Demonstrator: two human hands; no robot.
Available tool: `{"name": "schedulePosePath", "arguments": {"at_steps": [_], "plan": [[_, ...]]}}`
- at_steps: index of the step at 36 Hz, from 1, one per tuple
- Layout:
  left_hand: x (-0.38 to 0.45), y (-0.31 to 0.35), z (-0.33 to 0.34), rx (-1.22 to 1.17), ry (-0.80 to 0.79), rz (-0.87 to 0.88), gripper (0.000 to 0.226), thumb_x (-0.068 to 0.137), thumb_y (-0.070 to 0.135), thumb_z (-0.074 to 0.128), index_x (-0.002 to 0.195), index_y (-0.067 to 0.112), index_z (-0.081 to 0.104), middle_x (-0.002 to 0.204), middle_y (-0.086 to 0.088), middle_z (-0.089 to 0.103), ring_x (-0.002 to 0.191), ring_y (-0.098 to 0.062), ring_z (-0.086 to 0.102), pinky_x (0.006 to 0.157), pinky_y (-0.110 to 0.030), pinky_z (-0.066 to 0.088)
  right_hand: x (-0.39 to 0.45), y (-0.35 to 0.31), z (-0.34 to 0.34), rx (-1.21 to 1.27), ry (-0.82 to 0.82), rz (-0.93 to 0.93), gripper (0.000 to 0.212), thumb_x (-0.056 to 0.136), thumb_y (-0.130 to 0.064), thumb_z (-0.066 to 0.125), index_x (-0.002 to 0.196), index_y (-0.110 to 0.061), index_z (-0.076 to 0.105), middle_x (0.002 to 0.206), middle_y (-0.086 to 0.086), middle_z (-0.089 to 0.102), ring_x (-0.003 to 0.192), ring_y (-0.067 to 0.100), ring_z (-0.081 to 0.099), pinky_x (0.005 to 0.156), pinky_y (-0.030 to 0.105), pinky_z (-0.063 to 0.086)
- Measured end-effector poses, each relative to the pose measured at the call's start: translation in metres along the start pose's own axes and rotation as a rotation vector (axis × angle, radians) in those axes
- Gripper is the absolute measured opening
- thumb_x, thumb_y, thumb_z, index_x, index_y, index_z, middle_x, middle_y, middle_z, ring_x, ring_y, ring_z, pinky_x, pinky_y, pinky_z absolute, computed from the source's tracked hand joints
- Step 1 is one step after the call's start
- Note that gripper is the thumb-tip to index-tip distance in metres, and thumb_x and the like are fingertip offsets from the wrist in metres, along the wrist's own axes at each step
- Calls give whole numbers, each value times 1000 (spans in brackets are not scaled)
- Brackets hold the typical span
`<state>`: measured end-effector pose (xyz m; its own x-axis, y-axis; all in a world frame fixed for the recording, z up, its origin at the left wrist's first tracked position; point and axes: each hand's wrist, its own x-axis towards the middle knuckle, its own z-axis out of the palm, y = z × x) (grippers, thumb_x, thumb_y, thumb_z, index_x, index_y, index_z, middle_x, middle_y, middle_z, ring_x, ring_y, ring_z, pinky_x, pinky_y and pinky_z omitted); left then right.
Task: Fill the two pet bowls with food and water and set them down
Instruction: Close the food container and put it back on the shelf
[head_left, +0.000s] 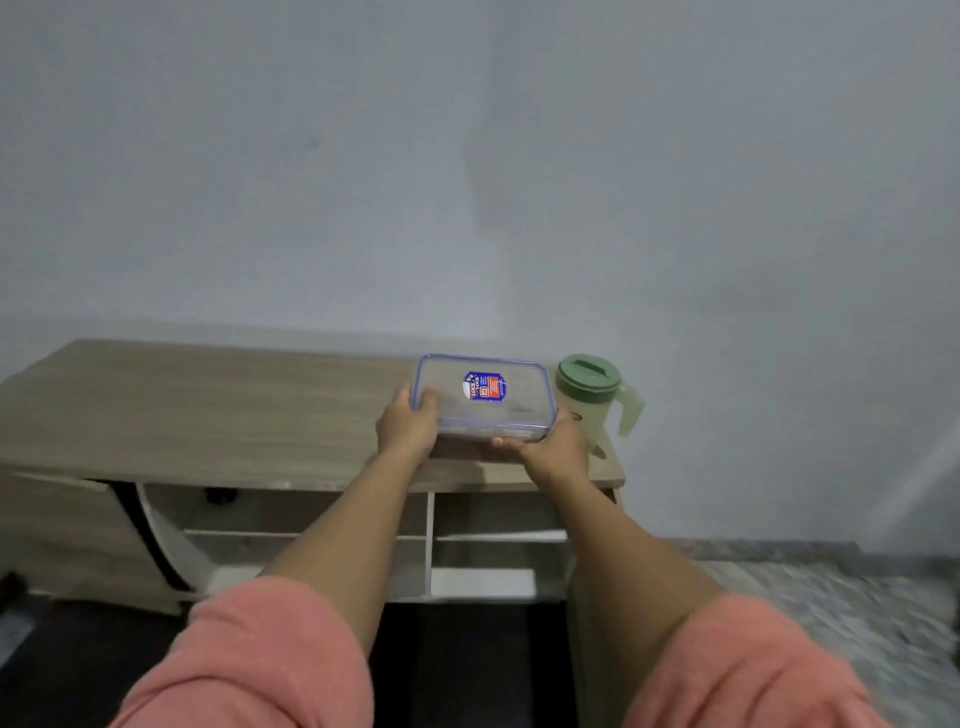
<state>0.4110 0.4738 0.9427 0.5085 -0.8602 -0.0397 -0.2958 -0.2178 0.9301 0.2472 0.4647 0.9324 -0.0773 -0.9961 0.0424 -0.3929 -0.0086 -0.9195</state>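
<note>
Hands grip our clear rectangular blue-rimmed plastic container (483, 397) at the wooden cabinet top (208, 410): left hand (408, 423) and right hand (553, 447) at opposite ends, beside the green-lidded pitcher (592, 395).

container (483, 397): clear, blue-rimmed | pitcher lid (588, 372): green | sleeves (260, 660): salmon-pink

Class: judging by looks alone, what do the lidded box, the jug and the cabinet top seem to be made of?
Lidded box: clear glossy plastic; see-through, blue seal. Jug: translucent pale-green plastic, matte green lid. Cabinet top: wood-grain, matte, probably laminate.
</note>
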Motion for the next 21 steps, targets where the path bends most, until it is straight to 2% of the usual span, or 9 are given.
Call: {"name": "schedulePosePath", "arguments": {"at_steps": [6,11,17,21], "plan": [[-36,-47,31,30,-10,-63,36,100,37,40,121,15,60,122,-11,64,114,-31,56,93,-33,42,-34,46,-21,-58,-43,47,68,63,-20,88,119,-10,51,110,5,67,92,16,59,76,19,40],[-52,-86,53,102,-40,-61,36,101,32,37,124,13,58,126,-14,61,119,-32,52,97,-32,38,-54,92,-20,-65,-48,114,72,66,-22,87,125,-10,47,116,6,63,94,16,55,75,20,41],[-63,-147,83,133,-76,-46,40,101,34,36,130,13,55,129,-14,60,122,-35,50,101,-34,37,-72,163,-4,-52,-19,111,72,66,-23,86,125,-12,47,110,3,63,90,13,54,74,20,40],[-64,-193,103,92,-88,-43,39,100,32,36,127,13,57,124,-14,61,116,-33,53,95,-35,41,-74,210,13,-59,0,100,72,64,-25,87,122,-12,47,115,6,63,92,14,54,74,20,41]]}}
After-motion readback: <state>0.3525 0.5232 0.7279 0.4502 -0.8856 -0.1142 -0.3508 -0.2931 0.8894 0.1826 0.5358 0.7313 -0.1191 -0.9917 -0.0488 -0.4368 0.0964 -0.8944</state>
